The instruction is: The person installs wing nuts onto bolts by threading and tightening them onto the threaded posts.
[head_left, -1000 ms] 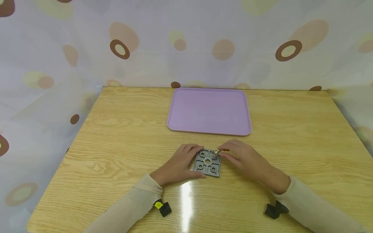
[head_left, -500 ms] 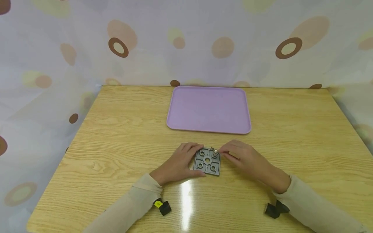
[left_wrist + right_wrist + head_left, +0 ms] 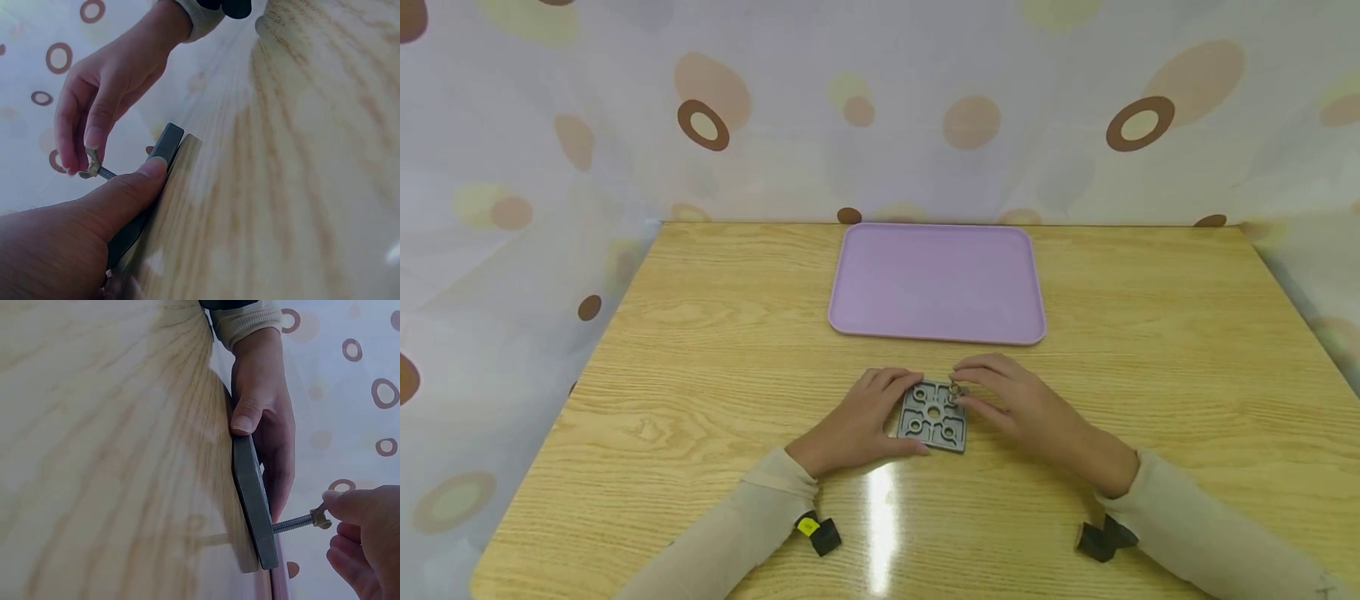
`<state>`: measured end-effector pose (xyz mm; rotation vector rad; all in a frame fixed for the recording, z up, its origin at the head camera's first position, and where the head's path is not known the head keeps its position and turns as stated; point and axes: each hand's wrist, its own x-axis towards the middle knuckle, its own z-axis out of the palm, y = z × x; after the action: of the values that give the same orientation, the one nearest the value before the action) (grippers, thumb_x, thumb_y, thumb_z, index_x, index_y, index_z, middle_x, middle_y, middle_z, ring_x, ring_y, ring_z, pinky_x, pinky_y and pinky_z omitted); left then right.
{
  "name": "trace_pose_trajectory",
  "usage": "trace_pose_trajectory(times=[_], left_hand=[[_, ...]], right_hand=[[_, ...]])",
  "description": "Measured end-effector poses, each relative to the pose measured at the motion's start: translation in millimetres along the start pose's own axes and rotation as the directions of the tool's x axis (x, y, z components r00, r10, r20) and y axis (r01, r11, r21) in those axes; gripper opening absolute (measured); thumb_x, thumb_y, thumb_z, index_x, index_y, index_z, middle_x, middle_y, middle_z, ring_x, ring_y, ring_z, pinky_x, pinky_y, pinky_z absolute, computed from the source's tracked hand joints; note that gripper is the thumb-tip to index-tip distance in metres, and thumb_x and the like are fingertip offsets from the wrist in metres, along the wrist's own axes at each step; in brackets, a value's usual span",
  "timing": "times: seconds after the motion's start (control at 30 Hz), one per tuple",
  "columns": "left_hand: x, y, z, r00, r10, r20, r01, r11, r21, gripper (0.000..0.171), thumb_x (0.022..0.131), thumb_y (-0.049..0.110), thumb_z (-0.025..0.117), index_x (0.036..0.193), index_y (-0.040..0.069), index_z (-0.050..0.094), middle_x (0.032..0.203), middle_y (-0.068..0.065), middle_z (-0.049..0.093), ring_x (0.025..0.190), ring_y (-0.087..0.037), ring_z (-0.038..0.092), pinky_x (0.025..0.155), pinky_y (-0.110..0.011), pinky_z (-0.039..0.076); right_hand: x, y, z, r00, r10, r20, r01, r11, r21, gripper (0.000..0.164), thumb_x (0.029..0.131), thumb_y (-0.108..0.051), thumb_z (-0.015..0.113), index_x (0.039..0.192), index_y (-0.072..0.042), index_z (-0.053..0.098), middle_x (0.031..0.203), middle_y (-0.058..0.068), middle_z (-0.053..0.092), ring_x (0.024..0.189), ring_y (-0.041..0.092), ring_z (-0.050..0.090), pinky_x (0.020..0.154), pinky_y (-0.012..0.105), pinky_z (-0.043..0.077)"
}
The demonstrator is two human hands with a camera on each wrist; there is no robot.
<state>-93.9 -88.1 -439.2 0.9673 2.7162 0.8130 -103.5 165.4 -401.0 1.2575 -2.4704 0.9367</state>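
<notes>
A square grey metal plate (image 3: 933, 416) with several round holes lies on the wooden table. My left hand (image 3: 855, 422) grips its left side, thumb at the near edge and fingers at the far edge. From the plate's far right corner stands a wing bolt (image 3: 299, 521), its threaded shank upright and its brassy winged head (image 3: 91, 167) well above the plate. My right hand (image 3: 1028, 408) pinches this head between thumb and fingertips. The right wrist view shows a long stretch of bare thread between plate and head. The shank's lower end is hidden in the plate.
A lilac tray (image 3: 937, 283) lies behind the plate, towards the back of the table (image 3: 715, 333). Patterned cloth (image 3: 910, 108) hangs behind and at both sides. Each wrist carries a small black camera mount.
The wing bolt's head has turned about its shank. My right fingers have shifted slightly left and now close round it from both sides. The left hand and plate stay put.
</notes>
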Motion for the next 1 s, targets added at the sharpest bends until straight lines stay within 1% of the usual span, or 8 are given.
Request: trace_pose_trajectory(times=[0.2,0.3,0.47,0.67,0.83,1.0], left_hand=[[0.1,-0.8,0.1,1.000,0.002,-0.001,-0.002,1.000,-0.002,0.093,0.074,0.069,0.060,0.146,0.018,0.028,0.141,0.001,0.034,0.125,-0.016,0.030,0.103,-0.037,0.029],[0.1,0.0,-0.3,1.000,0.001,0.001,-0.001,1.000,-0.002,0.093,0.074,0.068,0.061,0.146,0.018,0.028,0.141,0.001,0.034,0.125,-0.016,0.029,0.103,-0.037,0.029],[-0.1,0.6,-0.9,1.000,-0.005,0.007,0.005,1.000,-0.005,0.094,0.073,0.068,0.061,0.146,0.019,0.028,0.141,0.001,0.034,0.125,-0.015,0.029,0.104,-0.038,0.029],[0.0,-0.5,0.0,1.000,-0.010,0.006,0.010,1.000,-0.004,0.094,0.073,0.069,0.060,0.146,0.019,0.028,0.141,0.001,0.034,0.124,-0.015,0.030,0.103,-0.037,0.029],[-0.1,-0.5,0.5,1.000,-0.012,0.004,0.012,1.000,-0.004,0.094,0.073,0.070,0.059,0.146,0.019,0.028,0.141,0.001,0.034,0.125,-0.015,0.029,0.104,-0.037,0.028],[-0.3,0.2,0.1,1.000,-0.013,0.004,0.013,1.000,-0.001,0.095,0.072,0.070,0.059,0.146,0.020,0.028,0.141,0.000,0.034,0.126,-0.016,0.029,0.104,-0.037,0.028]], right_hand=[[1.1,0.6,2.2,0.998,0.046,0.042,-0.046,0.999,-0.012,0.034,0.084,-0.015,0.069,0.116,-0.007,0.061,0.118,0.003,0.056,0.112,0.015,0.050,0.096,0.024,0.038],[0.6,1.4,2.7,0.997,0.057,0.049,-0.056,0.998,-0.028,0.032,0.086,-0.018,0.067,0.115,-0.008,0.062,0.116,0.000,0.056,0.111,0.014,0.050,0.095,0.025,0.040],[-1.2,1.9,1.8,0.997,0.068,0.037,-0.067,0.997,-0.027,0.028,0.085,-0.016,0.068,0.112,-0.010,0.064,0.113,-0.002,0.058,0.108,0.013,0.052,0.094,0.027,0.041],[-3.8,2.1,-2.5,0.995,0.094,0.033,-0.093,0.995,-0.030,0.023,0.087,-0.013,0.065,0.110,-0.011,0.065,0.112,-0.005,0.058,0.107,0.012,0.052,0.093,0.028,0.042],[-5.4,4.0,-3.6,0.996,0.090,0.028,-0.089,0.995,-0.034,0.019,0.087,-0.010,0.064,0.106,-0.013,0.066,0.107,-0.006,0.060,0.102,0.010,0.054,0.089,0.026,0.044],[-7.1,4.4,-4.5,0.997,0.076,0.022,-0.076,0.997,-0.026,0.018,0.087,-0.007,0.064,0.104,-0.014,0.067,0.105,-0.007,0.061,0.101,0.009,0.055,0.089,0.022,0.043]])
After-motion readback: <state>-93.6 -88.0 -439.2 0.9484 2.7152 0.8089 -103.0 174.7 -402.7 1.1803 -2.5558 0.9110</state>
